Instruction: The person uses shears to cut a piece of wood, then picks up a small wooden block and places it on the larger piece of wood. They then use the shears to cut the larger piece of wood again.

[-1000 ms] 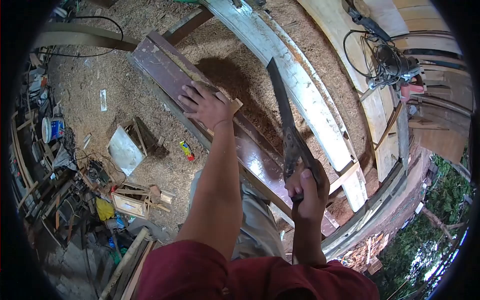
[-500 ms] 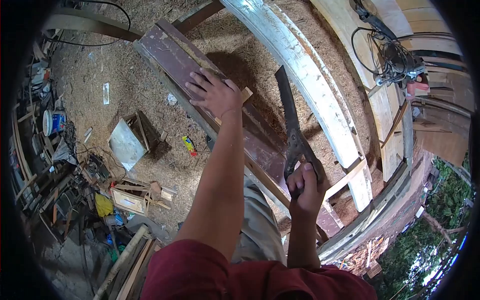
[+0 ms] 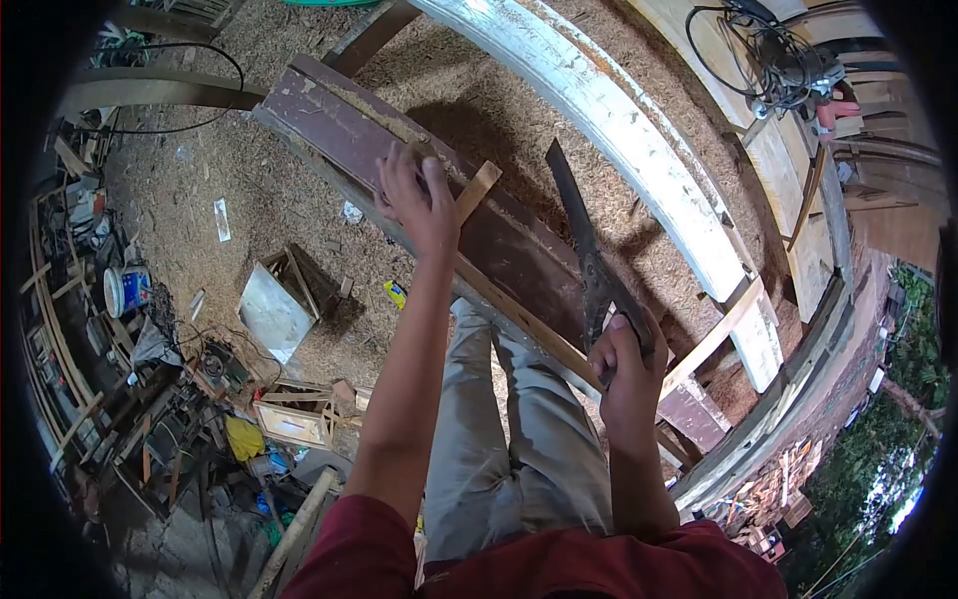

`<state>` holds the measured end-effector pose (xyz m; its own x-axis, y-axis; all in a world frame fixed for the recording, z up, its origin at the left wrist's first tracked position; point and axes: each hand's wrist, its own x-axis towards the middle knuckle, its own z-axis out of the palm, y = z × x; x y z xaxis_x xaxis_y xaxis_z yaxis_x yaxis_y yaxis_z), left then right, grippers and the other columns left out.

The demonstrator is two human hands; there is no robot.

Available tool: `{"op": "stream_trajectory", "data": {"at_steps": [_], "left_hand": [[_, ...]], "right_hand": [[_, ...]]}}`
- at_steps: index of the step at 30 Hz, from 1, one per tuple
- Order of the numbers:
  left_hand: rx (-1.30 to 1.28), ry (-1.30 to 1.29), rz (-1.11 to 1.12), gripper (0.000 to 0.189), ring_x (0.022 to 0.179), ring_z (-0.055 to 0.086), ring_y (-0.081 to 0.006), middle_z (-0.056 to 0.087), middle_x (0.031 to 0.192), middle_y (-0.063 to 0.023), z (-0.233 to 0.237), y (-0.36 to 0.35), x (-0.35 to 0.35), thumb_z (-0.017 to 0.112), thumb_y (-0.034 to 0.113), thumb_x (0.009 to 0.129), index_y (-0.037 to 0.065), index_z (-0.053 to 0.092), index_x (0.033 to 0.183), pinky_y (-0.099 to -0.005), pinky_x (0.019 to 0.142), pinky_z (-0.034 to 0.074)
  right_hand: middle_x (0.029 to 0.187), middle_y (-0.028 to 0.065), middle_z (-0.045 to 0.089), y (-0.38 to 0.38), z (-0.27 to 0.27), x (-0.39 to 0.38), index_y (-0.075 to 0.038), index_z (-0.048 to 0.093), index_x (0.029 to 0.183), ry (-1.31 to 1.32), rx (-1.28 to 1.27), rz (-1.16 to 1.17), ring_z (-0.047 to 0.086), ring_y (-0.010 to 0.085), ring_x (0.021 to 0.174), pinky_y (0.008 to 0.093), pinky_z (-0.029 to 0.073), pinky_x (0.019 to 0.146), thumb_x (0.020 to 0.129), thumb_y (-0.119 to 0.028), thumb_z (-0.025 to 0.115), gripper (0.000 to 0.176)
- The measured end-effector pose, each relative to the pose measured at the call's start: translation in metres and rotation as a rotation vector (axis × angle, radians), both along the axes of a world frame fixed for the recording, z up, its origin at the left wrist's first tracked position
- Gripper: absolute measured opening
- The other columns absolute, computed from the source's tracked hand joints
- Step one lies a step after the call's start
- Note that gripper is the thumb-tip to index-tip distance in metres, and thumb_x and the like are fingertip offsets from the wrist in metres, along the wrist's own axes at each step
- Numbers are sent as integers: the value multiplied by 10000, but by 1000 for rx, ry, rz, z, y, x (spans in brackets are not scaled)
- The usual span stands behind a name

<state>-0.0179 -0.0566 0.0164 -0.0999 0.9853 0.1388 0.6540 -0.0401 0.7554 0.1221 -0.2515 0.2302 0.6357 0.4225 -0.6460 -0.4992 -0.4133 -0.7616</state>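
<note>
My right hand (image 3: 627, 364) is wrapped round the handle of a dark handsaw (image 3: 577, 215), whose blade points up and away from me. Below the blade lies a long maroon-painted board (image 3: 524, 262) with a worn, chipped edge. My left hand (image 3: 419, 205) is over the upper part of this board, fingers loosely bent and thumb apart, with nothing in its grasp. Right beside that hand, a small strip of light wood (image 3: 477, 192) crosses the board. Part of the saw handle is hidden by my right fingers.
A long white-painted beam (image 3: 609, 130) runs along the right, with a wooden crosspiece (image 3: 714, 334) near its lower end. A corded power tool (image 3: 798, 75) sits on planks beyond. Sawdust covers the ground, where a small wooden box (image 3: 279, 304) and a bucket (image 3: 127, 292) stand at left.
My left hand has gone from lying flat with fingers spread to loosely bent, uncovering more of the wood strip. The saw remains in my right hand, and the camera view has shifted.
</note>
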Motion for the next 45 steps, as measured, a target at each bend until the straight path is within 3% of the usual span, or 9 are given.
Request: {"op": "stream_trajectory", "data": {"at_steps": [4, 10, 13, 19, 22, 28, 34, 40, 45], "left_hand": [[0, 273, -293, 421, 1309, 525, -385, 620, 1346, -140, 32, -27, -11, 727, 330, 964, 122, 653, 1323, -519, 1124, 333], [16, 337, -354, 309, 1065, 617, -321, 672, 1130, -63, 25, -39, -9, 747, 222, 942, 133, 672, 1228, -506, 1008, 395], [-7, 353, -350, 247, 1033, 651, -312, 707, 1092, -86, 31, -40, -6, 698, 180, 974, 126, 675, 1214, -492, 978, 422], [-84, 203, -357, 183, 1014, 681, -384, 741, 1083, -171, 32, -40, -3, 605, 136, 1026, 57, 706, 1156, -491, 861, 493], [-85, 132, -364, 188, 973, 674, -343, 730, 1030, -113, 26, -40, -3, 638, 130, 988, 102, 703, 1162, -491, 819, 473], [-55, 136, -353, 186, 946, 672, -354, 728, 1008, -121, 29, -43, 0, 653, 138, 981, 93, 703, 1155, -478, 812, 477], [-5, 147, -356, 215, 922, 667, -366, 714, 994, -118, 33, -45, 3, 755, 199, 917, 84, 700, 1090, -476, 812, 478], [-85, 150, -348, 244, 833, 673, -346, 698, 993, -154, 37, -48, 5, 766, 157, 925, 17, 710, 1117, -444, 725, 523], [-177, 57, -318, 325, 889, 690, -346, 684, 1076, -172, 34, -52, 5, 765, 147, 932, 9, 704, 1219, -445, 788, 554]], "right_hand": [[698, -2, 532, -3, -5, 1, 3, 587, 1123, 29, 9, 84, 476, 78, 589, 259, 389, 549, 1023, -163, 663, 208], [699, -11, 500, -1, -6, -1, -6, 588, 1119, 13, -10, 101, 466, 80, 595, 263, 396, 550, 1016, -161, 665, 202], [723, -13, 452, -1, -5, -1, -6, 596, 1171, -22, -36, 106, 442, 92, 617, 275, 411, 561, 1003, -149, 659, 230], [746, -13, 469, 0, -8, 0, -6, 605, 1176, -42, -10, 66, 442, 74, 632, 267, 416, 564, 999, -142, 662, 230], [748, -12, 476, 0, -8, -2, -7, 606, 1176, -42, -23, 21, 441, 73, 632, 265, 413, 563, 996, -133, 664, 227], [747, -14, 479, -5, -14, -1, -10, 608, 1165, -25, 13, 38, 442, 73, 629, 264, 404, 555, 994, -124, 673, 216], [703, -22, 451, -12, -17, 2, -11, 601, 1181, -19, 5, 99, 430, 80, 591, 267, 399, 549, 1001, -135, 674, 231], [688, -24, 441, -14, -20, 3, -6, 602, 1208, -25, 5, 95, 428, 82, 576, 269, 395, 538, 1003, -135, 670, 251], [682, -23, 439, -13, -20, 2, 1, 601, 1233, -27, -22, 96, 432, 84, 563, 270, 393, 529, 1008, -141, 669, 275]]}}
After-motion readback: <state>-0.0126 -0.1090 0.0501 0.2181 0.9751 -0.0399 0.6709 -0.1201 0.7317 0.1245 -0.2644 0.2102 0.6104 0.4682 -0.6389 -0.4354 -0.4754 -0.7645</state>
